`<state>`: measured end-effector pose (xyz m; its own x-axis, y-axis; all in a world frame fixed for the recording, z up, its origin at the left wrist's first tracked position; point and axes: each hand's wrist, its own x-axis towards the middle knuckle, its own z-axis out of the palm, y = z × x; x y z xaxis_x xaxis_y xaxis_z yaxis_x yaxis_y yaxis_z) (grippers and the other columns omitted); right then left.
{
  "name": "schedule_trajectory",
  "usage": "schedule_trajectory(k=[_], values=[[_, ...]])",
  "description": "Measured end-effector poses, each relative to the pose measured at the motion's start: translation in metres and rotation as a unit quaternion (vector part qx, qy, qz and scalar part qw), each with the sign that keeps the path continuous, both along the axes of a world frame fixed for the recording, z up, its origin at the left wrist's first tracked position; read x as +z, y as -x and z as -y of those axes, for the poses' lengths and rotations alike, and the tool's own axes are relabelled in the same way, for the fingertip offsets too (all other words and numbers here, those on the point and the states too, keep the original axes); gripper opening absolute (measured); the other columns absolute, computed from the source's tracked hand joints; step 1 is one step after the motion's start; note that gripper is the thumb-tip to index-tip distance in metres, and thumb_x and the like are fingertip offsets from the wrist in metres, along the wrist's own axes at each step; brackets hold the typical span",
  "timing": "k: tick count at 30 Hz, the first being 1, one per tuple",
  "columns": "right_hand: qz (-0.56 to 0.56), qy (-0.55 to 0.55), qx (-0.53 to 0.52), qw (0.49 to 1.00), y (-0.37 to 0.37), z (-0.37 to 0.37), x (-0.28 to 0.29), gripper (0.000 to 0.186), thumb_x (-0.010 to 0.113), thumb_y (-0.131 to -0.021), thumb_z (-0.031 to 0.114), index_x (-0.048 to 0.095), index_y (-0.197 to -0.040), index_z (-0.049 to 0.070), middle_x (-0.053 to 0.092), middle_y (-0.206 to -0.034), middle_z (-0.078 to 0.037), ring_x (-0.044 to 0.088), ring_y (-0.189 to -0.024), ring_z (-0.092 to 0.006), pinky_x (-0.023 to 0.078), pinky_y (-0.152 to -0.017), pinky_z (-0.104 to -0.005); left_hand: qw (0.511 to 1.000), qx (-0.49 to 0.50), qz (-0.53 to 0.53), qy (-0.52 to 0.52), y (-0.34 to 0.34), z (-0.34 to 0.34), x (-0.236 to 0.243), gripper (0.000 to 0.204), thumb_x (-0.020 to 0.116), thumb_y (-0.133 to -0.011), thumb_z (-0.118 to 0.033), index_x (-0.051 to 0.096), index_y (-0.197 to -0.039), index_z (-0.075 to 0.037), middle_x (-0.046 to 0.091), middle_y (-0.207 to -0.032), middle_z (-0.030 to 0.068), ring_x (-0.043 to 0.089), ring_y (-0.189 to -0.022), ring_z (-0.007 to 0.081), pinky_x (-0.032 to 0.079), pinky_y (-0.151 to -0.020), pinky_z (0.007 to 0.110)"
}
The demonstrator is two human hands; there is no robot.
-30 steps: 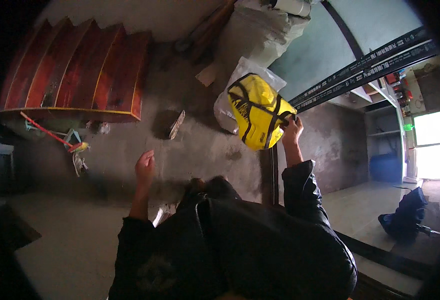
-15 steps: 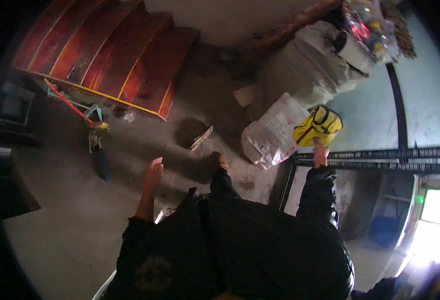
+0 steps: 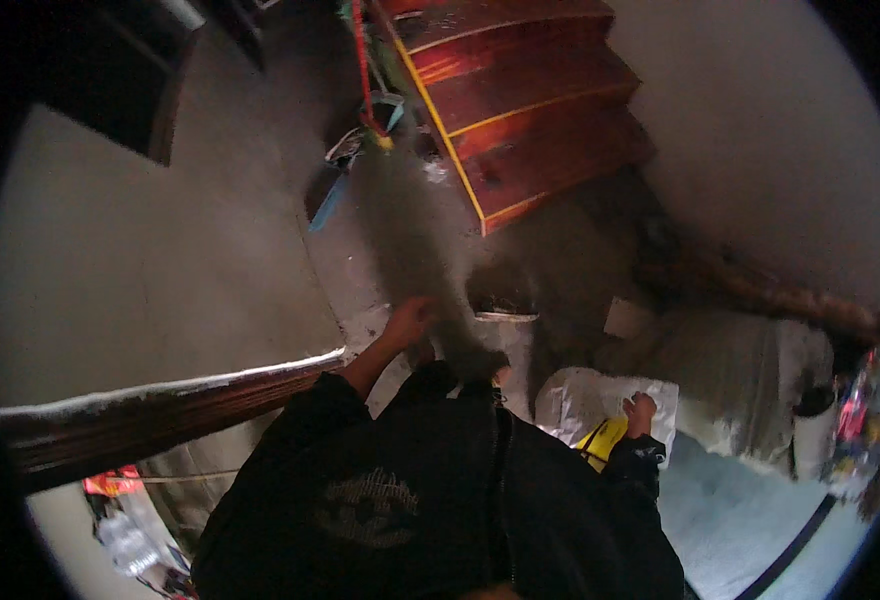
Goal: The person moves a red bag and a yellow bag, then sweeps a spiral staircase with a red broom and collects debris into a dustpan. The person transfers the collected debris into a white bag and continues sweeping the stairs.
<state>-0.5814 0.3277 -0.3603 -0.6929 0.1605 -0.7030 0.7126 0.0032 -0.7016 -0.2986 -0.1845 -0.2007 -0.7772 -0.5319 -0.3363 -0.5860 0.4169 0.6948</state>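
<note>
The person's right hand (image 3: 641, 410) is closing in a fist at the top of a yellow bag (image 3: 603, 440), gripping it so that the bag is hanging just below and to the left of the knuckles, close against the dark jacket sleeve (image 3: 632, 470). Only a narrow slice of the yellow is showing, with a dark strap line across it; it looks like smooth, thin fabric or plastic. Right behind the bag and touching it, a crinkled white plastic sack (image 3: 585, 400) is sitting on the concrete floor (image 3: 260, 250), its surface creased and slightly shiny. A larger pale sack (image 3: 750, 385) is slumping further to the right, soft and lumpy.

The left hand (image 3: 409, 322) is hanging free out in front, holding nothing, fingers loosely together and slightly curled, above the rough grey floor.

Beyond it, reddish wooden stairs (image 3: 530, 110) with yellow edging are rising toward the top, glossy and hard-edged. A dark wooden beam (image 3: 160, 410) with a pale top edge is running along the lower left.
</note>
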Motion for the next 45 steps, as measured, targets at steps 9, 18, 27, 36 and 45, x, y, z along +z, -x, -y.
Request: schedule_trajectory(k=[9, 18, 27, 36, 45], values=[[0.012, -0.045, 0.245, 0.968, 0.036, 0.180, 0.039, 0.019, 0.057, -0.079, 0.015, 0.055, -0.096, 0.008, 0.057, -0.075, -0.010, 0.059, -0.060, -0.0233, 0.050, -0.048, -0.0352, 0.972, 0.208, -0.017, -0.110, -0.065, 0.066, -0.012, 0.043, 0.058, -0.079, -0.023, 0.054, -0.118, -0.007, 0.058, -0.113, 0.0146, 0.058, -0.100, 0.0267, 0.045, -0.087, 0.036], [-0.048, -0.001, 0.458, 0.887, 0.064, 0.312, 0.025, 0.014, 0.054, -0.082, 0.014, 0.053, -0.094, 0.007, 0.056, -0.080, -0.009, 0.058, -0.073, -0.0221, 0.051, -0.061, -0.0359, 0.951, 0.276, -0.075, -0.116, -0.103, 0.194, -0.052, 0.038, 0.061, -0.079, -0.012, 0.055, -0.116, -0.009, 0.060, -0.108, 0.0130, 0.059, -0.096, 0.0235, 0.048, -0.079, 0.034], [-0.029, 0.002, 0.625, 0.780, 0.055, 0.571, 0.026, 0.008, 0.053, -0.082, 0.008, 0.053, -0.091, 0.008, 0.048, -0.072, -0.003, 0.047, -0.059, -0.0143, 0.037, -0.051, -0.0274, 0.901, 0.402, -0.141, -0.084, -0.180, 0.323, -0.053, 0.035, 0.058, -0.081, -0.011, 0.055, -0.115, -0.007, 0.060, -0.104, 0.0107, 0.059, -0.089, 0.0194, 0.048, -0.078, 0.033], [0.184, 0.134, 0.600, 0.767, 0.066, 0.720, -0.003, 0.005, 0.049, -0.087, 0.014, 0.051, -0.091, 0.012, 0.051, -0.077, -0.002, 0.053, -0.068, -0.0142, 0.044, -0.058, -0.0264, 0.801, 0.552, -0.137, -0.187, -0.221, 0.361, -0.061, 0.036, 0.056, -0.085, -0.020, 0.054, -0.117, -0.004, 0.058, -0.094, 0.0032, 0.055, -0.076, 0.0089, 0.044, -0.062, 0.022], [0.238, 0.238, 0.625, 0.704, 0.176, 0.891, -0.053, 0.028, 0.048, -0.088, 0.035, 0.052, -0.106, 0.014, 0.052, -0.097, -0.006, 0.051, -0.088, -0.0256, 0.044, -0.074, -0.0414, 0.735, 0.632, -0.095, -0.225, -0.139, 0.499, -0.053, 0.036, 0.057, -0.082, -0.012, 0.054, -0.115, 0.002, 0.059, -0.103, 0.0106, 0.058, -0.089, 0.0163, 0.049, -0.076, 0.029]])
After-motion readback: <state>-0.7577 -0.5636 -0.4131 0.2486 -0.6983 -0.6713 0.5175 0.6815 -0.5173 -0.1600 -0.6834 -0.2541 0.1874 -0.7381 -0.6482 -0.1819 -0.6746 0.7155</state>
